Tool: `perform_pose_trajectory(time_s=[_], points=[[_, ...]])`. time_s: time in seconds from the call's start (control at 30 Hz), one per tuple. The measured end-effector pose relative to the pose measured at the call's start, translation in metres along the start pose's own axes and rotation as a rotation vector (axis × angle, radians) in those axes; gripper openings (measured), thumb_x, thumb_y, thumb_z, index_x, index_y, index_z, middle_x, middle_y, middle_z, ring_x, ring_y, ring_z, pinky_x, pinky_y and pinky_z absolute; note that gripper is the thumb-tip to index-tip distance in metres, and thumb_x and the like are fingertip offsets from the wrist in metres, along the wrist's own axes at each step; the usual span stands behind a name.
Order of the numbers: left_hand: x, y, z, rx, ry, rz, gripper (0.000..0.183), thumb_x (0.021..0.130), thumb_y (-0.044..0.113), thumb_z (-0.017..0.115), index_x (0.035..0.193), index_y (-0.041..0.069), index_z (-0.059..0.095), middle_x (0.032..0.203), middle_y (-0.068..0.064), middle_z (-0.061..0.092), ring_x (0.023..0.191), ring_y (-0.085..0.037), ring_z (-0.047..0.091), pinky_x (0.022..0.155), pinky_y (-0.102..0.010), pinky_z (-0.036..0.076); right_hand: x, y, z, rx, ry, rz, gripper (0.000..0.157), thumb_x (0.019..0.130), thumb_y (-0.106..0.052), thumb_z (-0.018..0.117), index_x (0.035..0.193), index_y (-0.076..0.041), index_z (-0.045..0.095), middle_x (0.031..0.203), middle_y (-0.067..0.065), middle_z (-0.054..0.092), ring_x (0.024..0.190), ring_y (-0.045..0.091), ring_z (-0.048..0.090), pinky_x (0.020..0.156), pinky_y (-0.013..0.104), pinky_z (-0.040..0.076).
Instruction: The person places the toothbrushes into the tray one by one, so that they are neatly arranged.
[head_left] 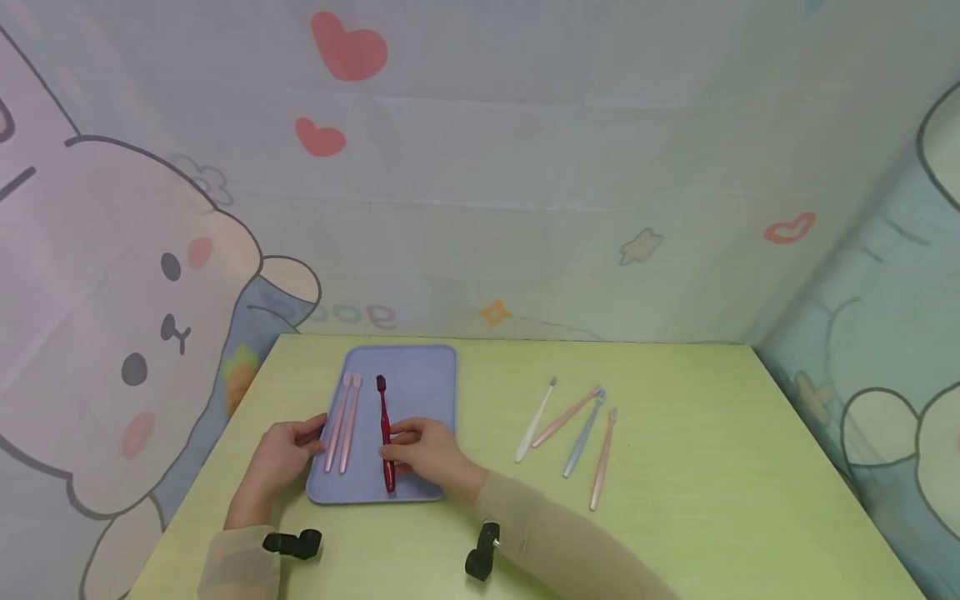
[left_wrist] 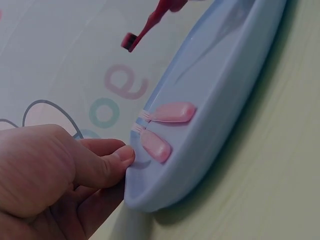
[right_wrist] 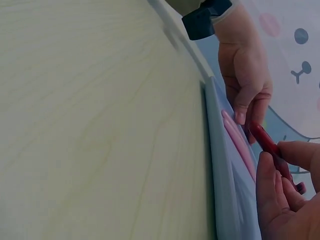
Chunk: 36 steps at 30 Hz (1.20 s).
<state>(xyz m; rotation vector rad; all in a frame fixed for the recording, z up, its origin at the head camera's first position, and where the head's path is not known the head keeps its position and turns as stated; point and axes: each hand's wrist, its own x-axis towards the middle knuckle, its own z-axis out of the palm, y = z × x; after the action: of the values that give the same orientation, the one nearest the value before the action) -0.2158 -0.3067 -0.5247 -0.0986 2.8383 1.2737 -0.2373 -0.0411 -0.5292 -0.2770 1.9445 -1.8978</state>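
Observation:
My right hand (head_left: 433,452) pinches a red toothbrush (head_left: 385,410) by its handle between thumb and fingers, bristle head toward the far side. In the left wrist view the toothbrush's dark-bristled head (left_wrist: 129,42) shows up above the blue-purple tray (head_left: 422,385). At the tray's left edge, my left hand (head_left: 277,457) grips the rim, thumb on top in the left wrist view. Two pink toothbrushes (head_left: 351,425) lie side by side in the left part of the tray, heads pointing away.
Right of the tray, on the yellow-green table (head_left: 697,450), lie a white toothbrush (head_left: 534,423), a pink toothbrush (head_left: 564,418), a blue toothbrush (head_left: 582,437) and another pink toothbrush (head_left: 603,462). A printed cloth backdrop (head_left: 525,208) hangs behind the table.

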Motion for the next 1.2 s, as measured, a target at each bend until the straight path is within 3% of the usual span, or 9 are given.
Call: perform_pose_trajectory(time_s=[0.37,0.6,1.2], points=[[0.002,-0.001,0.000,0.010,-0.004,-0.003,0.050,0.100,-0.004,0.068,0.148,-0.009,0.056,0.144,-0.030,0.060,0.137,-0.049,0.055,0.111,-0.063,0.045,0.023,-0.002,0.025,-0.108,0.124,0.008,0.033,0.090,-0.009,0.087,0.119,0.000,0.074,0.091,-0.001,0.073,0.067,0.012,0.072,0.067,0.027,0.063],[0.000,0.001,-0.001,0.016,-0.011,-0.014,0.050,0.101,-0.003,0.067,0.149,-0.008,0.055,0.145,-0.030,0.059,0.139,-0.050,0.053,0.113,-0.064,0.043,0.033,-0.003,0.040,-0.138,0.193,0.023,0.032,0.088,-0.005,0.087,0.117,0.001,0.075,0.088,-0.002,0.073,0.064,0.012,0.072,0.063,0.026,0.063],[-0.001,0.000,0.001,0.006,-0.007,0.001,0.050,0.100,-0.003,0.067,0.149,-0.008,0.056,0.145,-0.030,0.059,0.138,-0.049,0.054,0.112,-0.063,0.045,0.034,-0.010,0.053,-0.225,0.269,0.052,0.034,0.089,-0.006,0.087,0.120,0.002,0.074,0.086,-0.002,0.072,0.064,0.013,0.072,0.062,0.025,0.061]])
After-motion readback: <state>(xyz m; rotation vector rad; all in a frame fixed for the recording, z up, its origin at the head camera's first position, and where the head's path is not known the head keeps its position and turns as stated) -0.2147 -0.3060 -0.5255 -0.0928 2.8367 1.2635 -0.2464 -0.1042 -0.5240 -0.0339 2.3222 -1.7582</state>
